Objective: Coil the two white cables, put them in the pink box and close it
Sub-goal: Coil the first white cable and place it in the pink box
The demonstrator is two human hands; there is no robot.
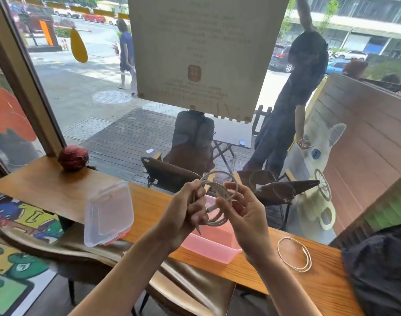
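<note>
Both my hands hold one white cable [227, 190] wound into several loops, above the pink box [214, 246]. My left hand [188, 213] grips the left side of the coil, and a loose end hangs below its fingers. My right hand [243, 213] pinches the coil's right side. The pink box stands open on the wooden counter [149, 201]. Its clear lid [108, 213] stands tilted to the left of the box. The second white cable [295, 254] lies in a loose ring on the counter, right of the box.
A dark red ball [73, 158] rests on the counter's far left by the window frame. A dark bag [382, 270] sits at the right end. A brown padded chair [172, 281] stands under the counter's near edge. The window glass [92, 87] runs directly behind the counter.
</note>
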